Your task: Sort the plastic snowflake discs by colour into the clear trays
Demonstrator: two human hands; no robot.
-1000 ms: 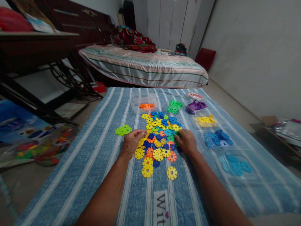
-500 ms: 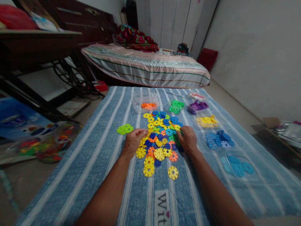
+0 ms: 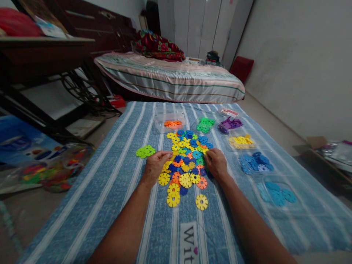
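A loose pile of notched plastic discs (image 3: 185, 180) in yellow, orange, green and blue lies on the striped cloth between my hands. My left hand (image 3: 157, 167) is at the pile's left edge, thumb and fingers pinched beside yellow discs; what sits between the tips is too small to make out. At the right edge my right hand (image 3: 217, 163) has its fingers curled together by a yellow disc (image 3: 205, 150) and green ones. Its fingertips are partly hidden. A small group of lime green discs (image 3: 145, 151) lies apart, left of my left hand.
Clear tubs hold sorted discs: orange discs (image 3: 172, 124), green discs (image 3: 205, 125), purple discs (image 3: 230, 124), yellow discs (image 3: 241, 141), dark blue discs (image 3: 256, 162) and light blue discs (image 3: 277, 193). A bed (image 3: 170, 79) stands beyond the table; bagged toys (image 3: 64, 167) lie on the left.
My right hand has shifted slightly left, towards the pile. The left hand stays pinched at about the same spot, and the view has moved a little.
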